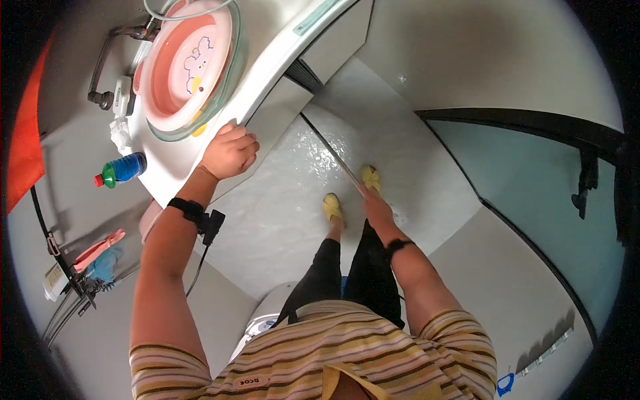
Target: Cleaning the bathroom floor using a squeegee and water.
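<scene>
My right hand point(377, 206) is closed around a thin metal-looking pole point(330, 147). The pole slants down across the wet, shiny floor, and its far end lies by the bottom of the cabinet point(282, 112); any head on it is hidden. At the front edge of the white washbasin counter point(167, 172) rests my left hand point(230, 150), its fingers curled with no object visible in them. Just beyond that hand, a pink plastic basin point(165, 65) with a cartoon print sits inside the glassy washbasin bowl point(237, 75).
A blue-labelled bottle with a red cap point(122, 170) stands by the counter. A faucet point(120, 32) is behind the basin. Right of me is a black-framed glass door point(530, 165). A toilet point(262, 320) is near my legs. My yellow slippers point(331, 206) are on the floor.
</scene>
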Motion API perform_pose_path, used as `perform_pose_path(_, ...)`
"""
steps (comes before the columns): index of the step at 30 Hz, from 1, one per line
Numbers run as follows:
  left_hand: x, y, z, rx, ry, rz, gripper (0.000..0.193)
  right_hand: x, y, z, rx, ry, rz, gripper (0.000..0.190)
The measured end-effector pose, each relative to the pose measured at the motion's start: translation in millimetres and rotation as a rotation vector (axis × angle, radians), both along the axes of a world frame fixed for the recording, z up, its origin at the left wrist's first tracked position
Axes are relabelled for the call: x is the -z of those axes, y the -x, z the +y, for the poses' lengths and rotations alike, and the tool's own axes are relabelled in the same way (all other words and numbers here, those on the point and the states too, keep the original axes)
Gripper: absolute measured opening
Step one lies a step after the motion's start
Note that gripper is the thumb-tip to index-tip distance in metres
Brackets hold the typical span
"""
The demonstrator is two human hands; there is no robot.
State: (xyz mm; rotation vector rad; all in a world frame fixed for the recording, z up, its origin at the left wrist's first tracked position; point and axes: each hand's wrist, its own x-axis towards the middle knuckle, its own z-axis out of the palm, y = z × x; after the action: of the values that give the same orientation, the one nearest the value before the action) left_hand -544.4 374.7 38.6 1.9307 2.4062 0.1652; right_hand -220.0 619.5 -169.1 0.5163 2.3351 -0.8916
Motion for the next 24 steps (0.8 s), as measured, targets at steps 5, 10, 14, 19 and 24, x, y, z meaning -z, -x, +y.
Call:
perform_pose_path(5,1,-1,-5,-0.020,0.011,-0.055,0.011,-83,-179,59,0.034,-0.073,-0.336,0.063)
perform_pose_path(10,1,-3,-11,0.000,-0.018,-0.028,0.009,-115,-187,56,0.140,-0.101,-0.374,0.062)
perform_pose_path(14,-2,1,-4,0.038,-0.029,-0.025,0.009,-49,-93,39,0.100,-0.146,-0.100,0.052)
perform_pose_path(19,-6,-12,-12,-0.043,0.026,-0.007,0.006,-88,-170,24,0.101,-0.091,-0.172,0.057)
perform_pose_path(24,-7,-74,-18,-0.232,-0.220,-0.108,0.007,-139,-260,25,0.073,-0.127,-0.209,0.061)
